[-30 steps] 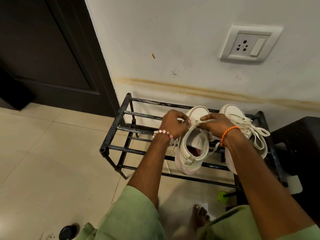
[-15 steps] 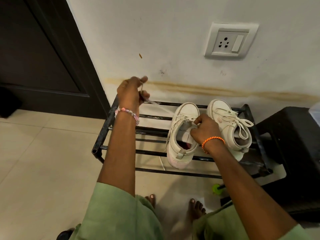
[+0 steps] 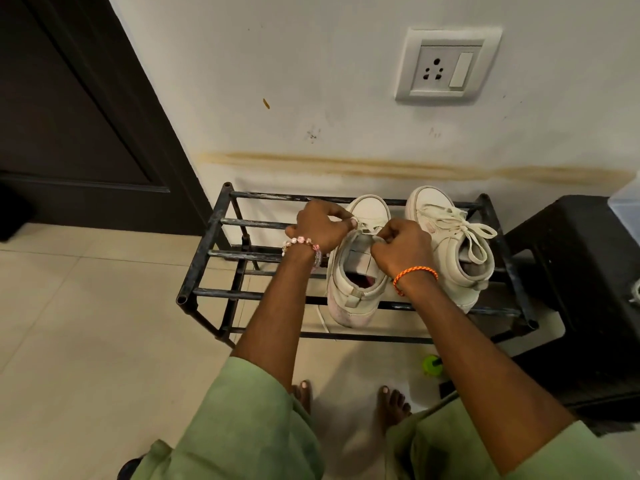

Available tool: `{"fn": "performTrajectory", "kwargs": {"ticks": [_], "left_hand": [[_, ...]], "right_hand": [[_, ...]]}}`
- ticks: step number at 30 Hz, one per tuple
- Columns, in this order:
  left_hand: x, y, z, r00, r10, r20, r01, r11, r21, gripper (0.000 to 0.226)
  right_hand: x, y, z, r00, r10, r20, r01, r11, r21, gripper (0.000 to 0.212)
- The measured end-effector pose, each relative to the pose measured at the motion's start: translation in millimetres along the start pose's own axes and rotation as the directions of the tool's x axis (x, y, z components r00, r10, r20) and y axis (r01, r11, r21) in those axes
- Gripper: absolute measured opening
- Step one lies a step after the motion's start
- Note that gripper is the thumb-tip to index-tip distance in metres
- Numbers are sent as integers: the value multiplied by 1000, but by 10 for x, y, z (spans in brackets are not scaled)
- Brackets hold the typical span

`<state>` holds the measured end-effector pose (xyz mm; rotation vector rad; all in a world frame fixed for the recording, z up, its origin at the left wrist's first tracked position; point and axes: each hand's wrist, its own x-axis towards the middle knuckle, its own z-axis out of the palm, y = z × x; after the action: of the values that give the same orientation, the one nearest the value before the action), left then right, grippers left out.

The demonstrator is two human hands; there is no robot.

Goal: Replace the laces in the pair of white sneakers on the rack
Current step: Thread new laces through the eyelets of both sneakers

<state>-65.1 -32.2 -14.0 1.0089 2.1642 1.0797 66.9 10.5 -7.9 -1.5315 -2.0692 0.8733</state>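
On the rack (image 3: 204, 258), I have my left hand (image 3: 317, 225) pinching the lace (image 3: 367, 227) near the toe of the left sneaker (image 3: 356, 268), right hand (image 3: 401, 249) pinching it beside the tongue; the right sneaker (image 3: 446, 244) near the rack's right edge stays tied. I judge unlacing underway; next, pull the lace free through the lower eyelets

White sneakers (image 3: 360, 271) on a black rack (image 3: 204, 258), an orange bracelet (image 3: 414, 273) (the other (image 3: 301, 242) pink-beaded), green sleeves (image 3: 242, 420).
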Motion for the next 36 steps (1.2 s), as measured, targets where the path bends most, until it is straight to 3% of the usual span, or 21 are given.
{"fn": "performTrajectory", "kwargs": {"ticks": [2,5,7,9,11,12,13,15,16,17,18,23,27,31,34,36], "left_hand": [[-18,113,-64,1000,-24,-11,20,969,-245,10],[-92,355,-268,997,-50,-55,11,834,-552,7],[-111,430,-422,995,-69,-72,-1,713,-701,6],[-121,515,-571,998,-45,-51,-19,531,-847,5],[-82,517,-591,995,-102,10,49,394,-918,14],[-4,379,-527,982,-183,47,122,422,-899,18],[49,280,-456,962,-261,82,218,550,-806,21],[124,-2,-270,936,-328,124,351,867,-354,25],[157,-119,-177,920,-344,187,368,923,-114,32],[123,-126,-110,927,-300,226,291,954,70,35],[74,-76,-51,947,-228,225,198,969,148,36],[-73,101,26,997,-74,24,67,976,206,30],[-3,87,40,998,-67,12,65,987,148,21],[0,166,18,998,-57,11,58,981,-186,13],[-42,290,-67,999,-6,-50,-17,895,-446,17],[-69,385,-119,998,25,-59,-58,757,-651,22]], "right_hand": [[-2,-9,0,1000,6,12,-7,1000,9,6],[1,-7,-1,1000,12,21,-13,1000,19,5],[2,0,-3,1000,8,21,-8,1000,17,6],[-1,1,-6,1000,2,22,-2,1000,14,6],[-2,-2,-11,1000,-6,19,6,1000,3,7],[1,-5,-10,1000,-11,15,12,1000,-6,7],[3,-10,-7,1000,-14,12,14,1000,-13,7],[4,-20,0,1000,-14,9,15,1000,-23,7],[3,-27,2,1000,-16,6,17,999,-30,8],[2,-32,7,1000,-20,3,20,999,-37,8],[4,-33,8,1000,-25,0,25,999,-42,8],[37,-28,20,999,-34,17,35,997,-64,6],[58,-17,23,999,-40,25,41,997,-68,7],[91,3,-23,998,-35,43,37,998,-41,9],[106,20,-60,998,-39,57,39,999,-15,9],[107,26,-58,998,-44,52,45,999,-11,9]]}}
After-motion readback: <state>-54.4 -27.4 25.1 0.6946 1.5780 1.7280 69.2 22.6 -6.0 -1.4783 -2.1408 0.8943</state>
